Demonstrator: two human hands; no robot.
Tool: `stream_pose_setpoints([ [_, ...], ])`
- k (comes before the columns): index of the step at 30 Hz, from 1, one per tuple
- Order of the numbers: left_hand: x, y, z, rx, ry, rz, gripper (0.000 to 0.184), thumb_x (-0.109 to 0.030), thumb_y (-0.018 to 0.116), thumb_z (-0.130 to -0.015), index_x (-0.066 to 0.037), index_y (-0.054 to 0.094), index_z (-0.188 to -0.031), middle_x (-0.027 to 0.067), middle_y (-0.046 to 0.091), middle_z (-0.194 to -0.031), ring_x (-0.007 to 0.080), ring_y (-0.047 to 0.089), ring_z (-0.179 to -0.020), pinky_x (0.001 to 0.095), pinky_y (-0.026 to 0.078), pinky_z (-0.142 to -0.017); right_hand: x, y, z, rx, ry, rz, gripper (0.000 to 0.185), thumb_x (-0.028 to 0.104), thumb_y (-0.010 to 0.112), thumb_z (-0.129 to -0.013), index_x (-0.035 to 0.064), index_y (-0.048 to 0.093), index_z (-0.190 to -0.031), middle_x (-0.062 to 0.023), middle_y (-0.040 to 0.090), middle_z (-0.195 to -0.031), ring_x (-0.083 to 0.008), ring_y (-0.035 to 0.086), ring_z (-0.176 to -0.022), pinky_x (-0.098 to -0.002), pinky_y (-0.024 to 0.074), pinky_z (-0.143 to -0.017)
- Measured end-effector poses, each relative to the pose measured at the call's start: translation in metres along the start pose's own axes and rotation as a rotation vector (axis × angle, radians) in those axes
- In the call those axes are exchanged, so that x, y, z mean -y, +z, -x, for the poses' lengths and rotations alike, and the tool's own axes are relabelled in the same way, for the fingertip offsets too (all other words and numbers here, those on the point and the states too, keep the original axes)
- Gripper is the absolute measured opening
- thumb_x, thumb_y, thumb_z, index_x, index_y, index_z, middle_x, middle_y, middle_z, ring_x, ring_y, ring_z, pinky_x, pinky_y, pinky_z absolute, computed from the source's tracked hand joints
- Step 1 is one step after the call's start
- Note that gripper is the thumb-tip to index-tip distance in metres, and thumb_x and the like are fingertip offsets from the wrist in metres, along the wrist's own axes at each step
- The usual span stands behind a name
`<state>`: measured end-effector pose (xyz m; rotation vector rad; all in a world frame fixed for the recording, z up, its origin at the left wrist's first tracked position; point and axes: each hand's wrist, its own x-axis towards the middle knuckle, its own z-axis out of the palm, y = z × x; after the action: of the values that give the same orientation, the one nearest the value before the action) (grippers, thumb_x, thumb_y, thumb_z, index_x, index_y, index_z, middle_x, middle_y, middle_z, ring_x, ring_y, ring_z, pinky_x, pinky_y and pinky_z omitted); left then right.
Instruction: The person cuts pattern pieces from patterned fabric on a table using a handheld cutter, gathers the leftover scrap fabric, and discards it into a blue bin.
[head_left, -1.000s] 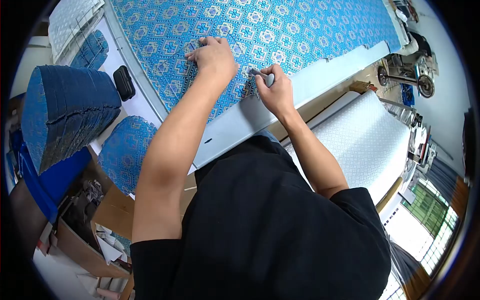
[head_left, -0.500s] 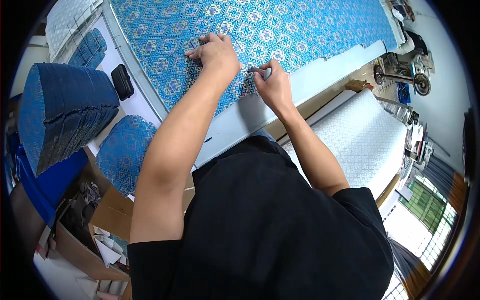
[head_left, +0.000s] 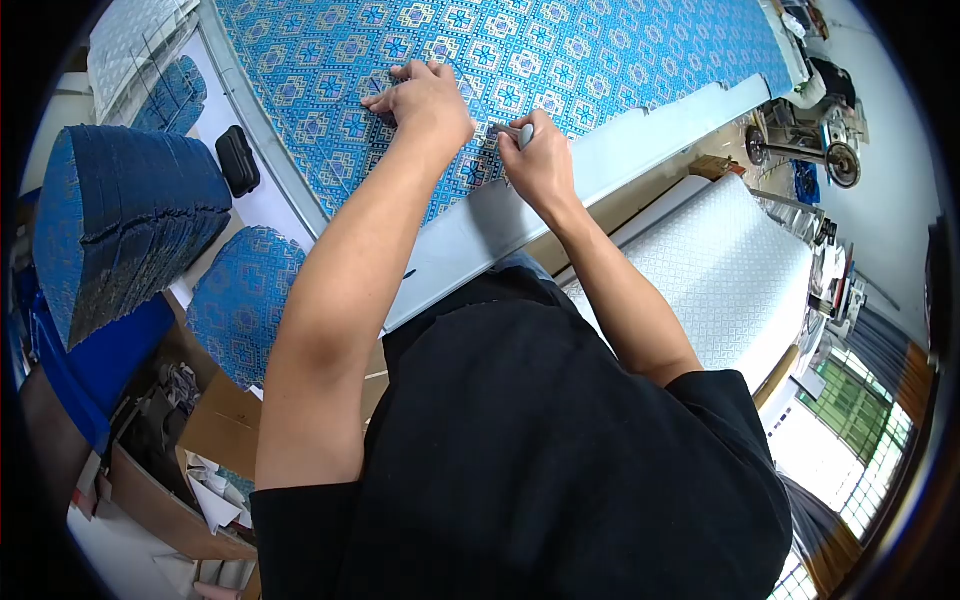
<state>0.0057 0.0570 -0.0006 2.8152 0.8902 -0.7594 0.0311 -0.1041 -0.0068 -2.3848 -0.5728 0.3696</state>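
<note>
Blue patterned fabric [head_left: 560, 60] is spread over the table, with its near edge along a pale grey table rim [head_left: 600, 160]. My left hand [head_left: 425, 98] rests on the fabric, fingers spread and bent, pressing down. To its right, my right hand [head_left: 540, 158] is closed around a small grey-handled tool [head_left: 525, 135], whose dark tip points left onto the fabric. What the tip touches is too small to make out.
A thick stack of dark blue cut pieces [head_left: 150, 205] stands at the left, near a black case [head_left: 237, 162]. One rounded blue piece [head_left: 245, 305] overhangs the table corner. A silvery roll [head_left: 720, 270] lies at right, and a cardboard box [head_left: 225, 425] is below left.
The view has shifted slightly, and table and stack sit a little further left. My right hand and the tool have moved slightly left and up in the frame. My left hand stays on the fabric.
</note>
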Motion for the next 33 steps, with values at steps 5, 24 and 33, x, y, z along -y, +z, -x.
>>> stream_pose_setpoints([
  [5,0.000,-0.004,0.001,0.024,-0.023,0.010,0.099,-0.056,0.070,-0.089,-0.005,0.024,-0.160,0.0316,0.032,-0.156,0.0567,0.048,-0.134,0.0688,0.049,-0.099,-0.004,-0.002,0.004,-0.021,-0.048,-0.011,0.025,0.017,0.075,-0.087,-0.0025,0.064,-0.099,-0.0235,0.073,-0.090,-0.0374,0.073,-0.082,-0.0435,0.0562,-0.074],
  [24,0.001,0.006,-0.002,-0.073,0.020,-0.046,0.092,-0.054,0.069,-0.089,-0.003,0.031,-0.155,0.0365,0.037,-0.149,0.0704,0.055,-0.113,0.0618,0.055,-0.094,-0.010,-0.011,-0.030,0.128,-0.216,0.061,0.027,0.018,0.077,-0.087,0.0008,0.063,-0.101,-0.0221,0.073,-0.096,-0.0378,0.072,-0.086,-0.0434,0.0558,-0.075],
  [33,-0.003,0.000,0.000,0.001,-0.019,-0.090,0.101,-0.061,0.067,-0.090,-0.006,0.022,-0.161,0.0264,0.034,-0.157,0.0537,0.049,-0.133,0.0684,0.049,-0.099,0.017,-0.005,-0.115,0.282,-0.484,0.146,0.025,0.017,0.078,-0.086,0.0011,0.065,-0.101,-0.0200,0.073,-0.096,-0.0364,0.072,-0.086,-0.0427,0.0572,-0.076],
])
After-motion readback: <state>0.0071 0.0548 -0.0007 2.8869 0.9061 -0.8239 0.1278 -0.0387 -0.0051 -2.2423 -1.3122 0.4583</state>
